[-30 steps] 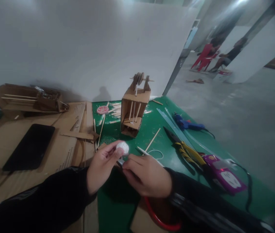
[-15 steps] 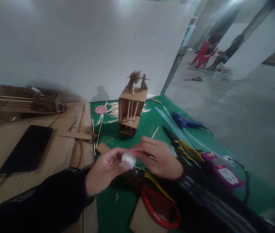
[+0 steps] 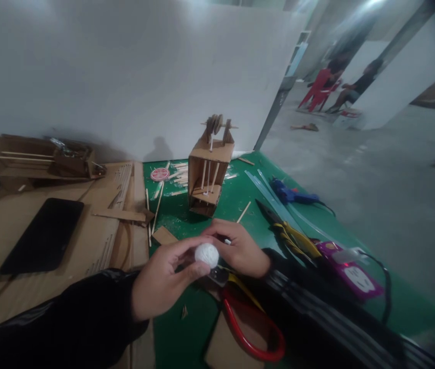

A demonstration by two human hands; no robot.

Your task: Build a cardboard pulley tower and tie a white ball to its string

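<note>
A small white ball of string (image 3: 207, 255) is gripped between the thumb and fingers of my left hand (image 3: 163, 279). Close against its far right side is my right hand (image 3: 236, 248), fingers curled together; a small white bit shows among them, too small to name. Under the hands lie scissors with red and yellow handles (image 3: 253, 333), partly covered. Beyond them stands a cardboard box frame (image 3: 211, 174) with wooden sticks inside, cardboard discs on a stick axle at its top and a white string running down through it.
Pliers with yellow handles (image 3: 297, 238), a blue glue gun (image 3: 292, 192), clear glue sticks (image 3: 269, 192) and a purple device (image 3: 350, 271) lie right. Left are a black phone (image 3: 42, 236) and another cardboard model (image 3: 44, 159). Loose sticks (image 3: 181, 177) lie behind. Two people sit far off.
My right hand has moved slightly left and its fingers have tucked behind the ball of string. The ball shows more fully and sits a little further right.
</note>
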